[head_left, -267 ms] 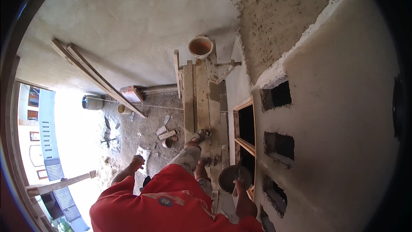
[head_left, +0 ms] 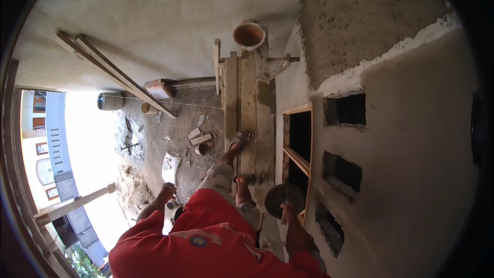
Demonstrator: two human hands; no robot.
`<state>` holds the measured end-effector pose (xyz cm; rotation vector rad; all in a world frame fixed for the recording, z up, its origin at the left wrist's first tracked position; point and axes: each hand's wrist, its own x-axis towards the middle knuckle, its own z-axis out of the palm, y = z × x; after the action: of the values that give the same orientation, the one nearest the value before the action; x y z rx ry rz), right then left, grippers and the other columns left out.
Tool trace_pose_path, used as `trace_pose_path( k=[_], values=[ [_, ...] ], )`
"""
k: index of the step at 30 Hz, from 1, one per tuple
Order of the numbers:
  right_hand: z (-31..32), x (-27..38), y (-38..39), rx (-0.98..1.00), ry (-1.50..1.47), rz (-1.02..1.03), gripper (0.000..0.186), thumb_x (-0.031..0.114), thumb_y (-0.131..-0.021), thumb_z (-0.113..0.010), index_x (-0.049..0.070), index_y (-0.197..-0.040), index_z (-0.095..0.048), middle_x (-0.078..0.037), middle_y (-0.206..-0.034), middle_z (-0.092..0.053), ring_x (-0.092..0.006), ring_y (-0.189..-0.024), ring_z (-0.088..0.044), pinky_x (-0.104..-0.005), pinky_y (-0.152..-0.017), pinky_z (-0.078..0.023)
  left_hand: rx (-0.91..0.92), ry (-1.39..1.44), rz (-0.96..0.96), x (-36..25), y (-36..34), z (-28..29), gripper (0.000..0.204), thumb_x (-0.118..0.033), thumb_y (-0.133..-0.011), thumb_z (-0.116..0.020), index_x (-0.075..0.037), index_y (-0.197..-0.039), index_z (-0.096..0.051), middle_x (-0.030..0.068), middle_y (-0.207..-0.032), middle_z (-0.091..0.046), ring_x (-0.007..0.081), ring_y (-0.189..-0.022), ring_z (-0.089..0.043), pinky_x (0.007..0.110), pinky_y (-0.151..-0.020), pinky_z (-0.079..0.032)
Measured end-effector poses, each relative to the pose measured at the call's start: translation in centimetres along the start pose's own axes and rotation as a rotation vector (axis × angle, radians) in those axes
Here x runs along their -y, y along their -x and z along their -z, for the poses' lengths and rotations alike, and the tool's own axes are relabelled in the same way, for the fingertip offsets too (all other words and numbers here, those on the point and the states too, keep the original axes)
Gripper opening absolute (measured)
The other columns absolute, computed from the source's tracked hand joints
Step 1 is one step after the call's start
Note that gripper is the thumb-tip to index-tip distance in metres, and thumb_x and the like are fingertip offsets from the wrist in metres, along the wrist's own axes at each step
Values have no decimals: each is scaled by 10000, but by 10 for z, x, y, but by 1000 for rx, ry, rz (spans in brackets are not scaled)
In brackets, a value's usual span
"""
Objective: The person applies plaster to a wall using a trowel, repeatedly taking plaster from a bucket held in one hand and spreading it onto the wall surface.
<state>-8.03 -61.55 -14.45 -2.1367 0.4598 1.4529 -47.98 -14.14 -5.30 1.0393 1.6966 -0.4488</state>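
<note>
My right hand (head_left: 288, 212) grips a trowel (head_left: 286, 195), its blade lying over a dark round bucket (head_left: 275, 202). The bucket stands at the right of the planks by the window frame; its contents are too dark to tell. My left hand (head_left: 168, 191) is out to the left, above the ground, with its fingers curled. Whether it holds anything I cannot make out. Under my feet run the scaffold planks (head_left: 248, 108), stained with mortar.
An orange-lined bucket (head_left: 249, 36) stands at the planks' far end. A wooden window frame (head_left: 298, 160) and square wall holes (head_left: 345, 110) are on the right. Long boards (head_left: 110, 72) lean on the far wall. Below left lie rubble, a white sack (head_left: 171, 168) and a grey bucket (head_left: 110, 101).
The view has shifted, so the planks and far bucket sit higher. My right hand, with the trowel, remains at the dark bucket. My left hand stays out to the left, fingers curled.
</note>
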Motion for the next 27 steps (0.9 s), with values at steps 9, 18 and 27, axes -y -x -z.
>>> trace_pose_path(
  k=[9,18,27],
  values=[
    [-49,145,-65,71,127,80,635,253,-724,-673,-33,-1263,-495,-162,-1121,-555,-289,-1030,-555,-422,-901,-420,132,-58,-187,2,-62,45,314,-155,-690,-754,-47,-957,-629,102,-936,-658,279,-891,-641,382,-704,-559],
    [-133,352,-146,197,15,198,582,239,-683,-706,4,-1185,-528,-138,-1096,-528,-279,-1010,-528,-431,-870,-422,135,167,-153,8,-54,61,498,-52,-811,-642,-40,-1283,-482,140,-993,-661,263,-783,-687,367,-598,-576],
    [-226,478,-252,153,57,198,697,342,-719,-685,9,-1290,-465,-169,-1188,-504,-329,-1120,-498,-474,-958,-397,-22,243,-73,60,-41,63,485,-185,-874,-627,-16,-1301,-473,157,-1012,-653,266,-697,-683,320,-555,-498]
  ],
)
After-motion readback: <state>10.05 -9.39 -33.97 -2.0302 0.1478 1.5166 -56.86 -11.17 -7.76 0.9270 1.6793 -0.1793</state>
